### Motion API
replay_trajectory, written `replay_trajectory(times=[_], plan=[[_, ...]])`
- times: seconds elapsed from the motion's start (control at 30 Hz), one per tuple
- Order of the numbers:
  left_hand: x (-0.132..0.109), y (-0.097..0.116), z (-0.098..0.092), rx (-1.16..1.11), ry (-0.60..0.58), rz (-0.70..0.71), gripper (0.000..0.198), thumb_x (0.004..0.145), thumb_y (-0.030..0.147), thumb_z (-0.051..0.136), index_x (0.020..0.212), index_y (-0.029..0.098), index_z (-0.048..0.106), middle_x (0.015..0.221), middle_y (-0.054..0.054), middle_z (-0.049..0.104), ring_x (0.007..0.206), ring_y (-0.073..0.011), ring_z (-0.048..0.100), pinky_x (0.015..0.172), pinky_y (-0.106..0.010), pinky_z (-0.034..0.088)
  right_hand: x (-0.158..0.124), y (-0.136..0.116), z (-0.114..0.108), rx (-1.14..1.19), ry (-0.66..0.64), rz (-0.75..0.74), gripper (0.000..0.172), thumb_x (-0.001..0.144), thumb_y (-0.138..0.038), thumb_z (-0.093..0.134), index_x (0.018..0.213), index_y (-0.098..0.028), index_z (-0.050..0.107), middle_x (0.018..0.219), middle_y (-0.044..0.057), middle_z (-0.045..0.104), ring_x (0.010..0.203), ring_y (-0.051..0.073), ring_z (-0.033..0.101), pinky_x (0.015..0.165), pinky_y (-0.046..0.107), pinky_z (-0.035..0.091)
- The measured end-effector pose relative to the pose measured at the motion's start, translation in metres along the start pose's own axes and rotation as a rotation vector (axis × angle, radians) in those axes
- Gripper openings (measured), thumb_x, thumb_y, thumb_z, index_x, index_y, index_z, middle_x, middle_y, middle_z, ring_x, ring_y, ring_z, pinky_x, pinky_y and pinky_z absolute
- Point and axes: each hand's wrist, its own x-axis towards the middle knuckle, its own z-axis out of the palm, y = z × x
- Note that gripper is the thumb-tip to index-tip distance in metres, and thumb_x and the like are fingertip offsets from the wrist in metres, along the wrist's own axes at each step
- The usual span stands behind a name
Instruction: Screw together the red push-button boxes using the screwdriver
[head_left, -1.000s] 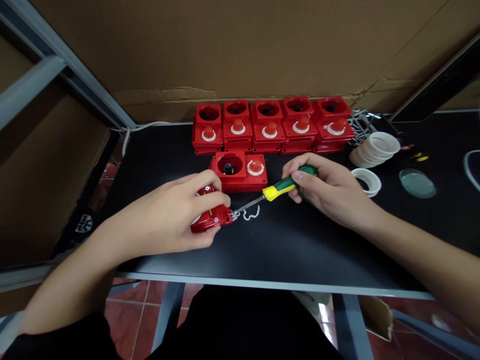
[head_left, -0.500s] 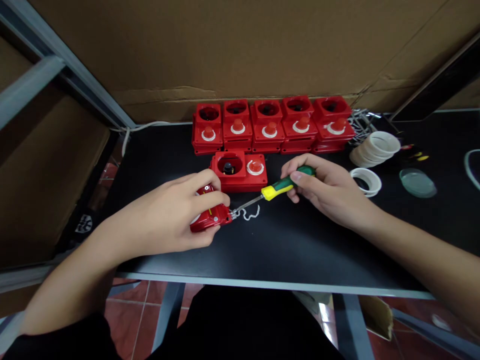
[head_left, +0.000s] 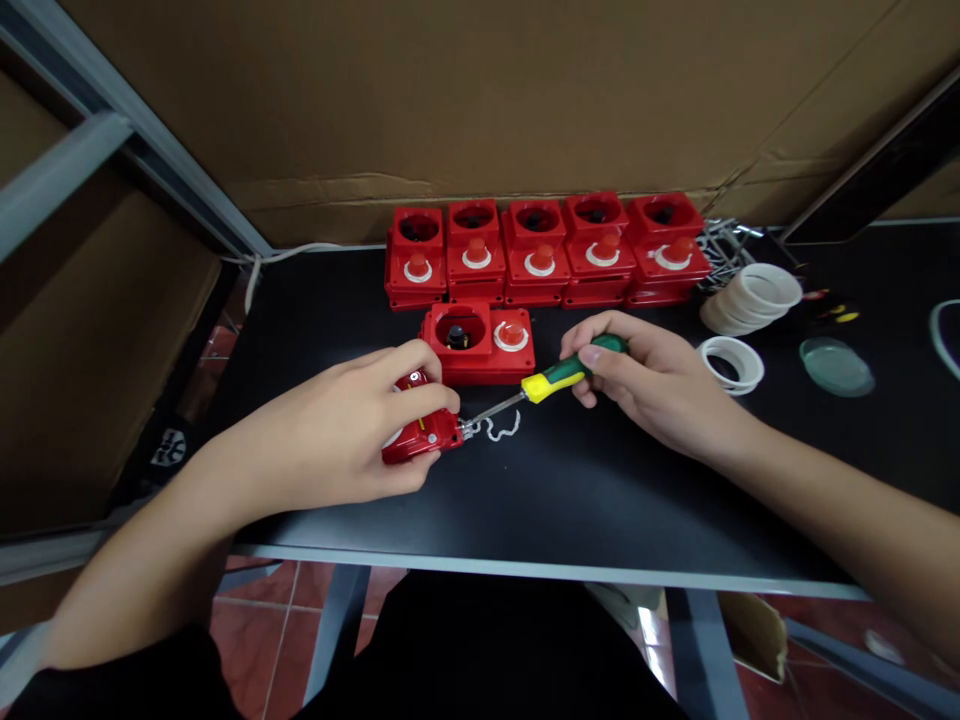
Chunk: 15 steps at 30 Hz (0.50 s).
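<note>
My left hand (head_left: pixel 375 425) is closed around a small red housing (head_left: pixel 425 440), pressing it down on the black tabletop and hiding much of it. At the housing's right end is a small metal fitting (head_left: pixel 467 429), beside a short curl of white cord (head_left: pixel 504 431). Between its thumb and fingers, my right hand (head_left: pixel 645 375) grips a green and yellow screwdriver (head_left: pixel 559 378). The screwdriver's tip reaches the metal fitting. Just behind the small housing stands a red box (head_left: pixel 486 372) with a round opening and a red button ringed in white.
Several similar red boxes (head_left: pixel 536 285) line the cardboard wall (head_left: pixel 487 100). Right of them lie loose metal parts (head_left: pixel 726 255), a stack of white rings (head_left: pixel 750 298), a single white ring (head_left: pixel 750 370) and clear discs (head_left: pixel 836 367). A grey frame (head_left: pixel 165 140) rises at the left.
Both hands keep their grips and stay almost in place. The screwdriver's tip remains at the metal fitting, with only a very slight shift of its handle.
</note>
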Motion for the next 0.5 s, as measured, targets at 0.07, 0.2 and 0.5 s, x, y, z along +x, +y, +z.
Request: replay_trajectory(times=[0.07,0.2,0.5], plan=[[0.0003,0.0,-0.0003,0.003,-0.005,0.0,0.026,0.104,0.024,0.072,0.128,0.024,0.081,0.133,-0.007,0.07,0.095,-0.0189,0.075,0.086,-0.034,0.061,0.0,0.0015,0.0001,-0.002,-0.008,0.001,0.046,0.09,-0.061,0.1,0.099,-0.022,0.077,0.099,0.0,0.071,0.069,0.012,0.067,0.064,0.027,0.058],[0.0006,0.0008,-0.0018,0.009,-0.012,0.0,0.025,0.104,0.025,0.072,0.127,0.024,0.082,0.132,-0.008,0.071,0.093,-0.0189,0.075,0.085,-0.034,0.061,0.0,0.0031,0.0012,-0.004,-0.014,0.006,0.043,0.093,-0.058,0.099,0.099,-0.022,0.075,0.1,0.001,0.072,0.07,0.012,0.067,0.066,0.028,0.059],[0.0002,0.0005,-0.002,0.003,-0.017,-0.011,0.025,0.103,0.024,0.073,0.126,0.024,0.082,0.133,-0.008,0.071,0.095,-0.0196,0.075,0.087,-0.034,0.061,-0.0012,0.0014,0.0015,-0.045,-0.017,-0.014,0.046,0.093,-0.062,0.098,0.1,-0.023,0.074,0.099,0.001,0.072,0.07,0.013,0.067,0.067,0.03,0.061]])
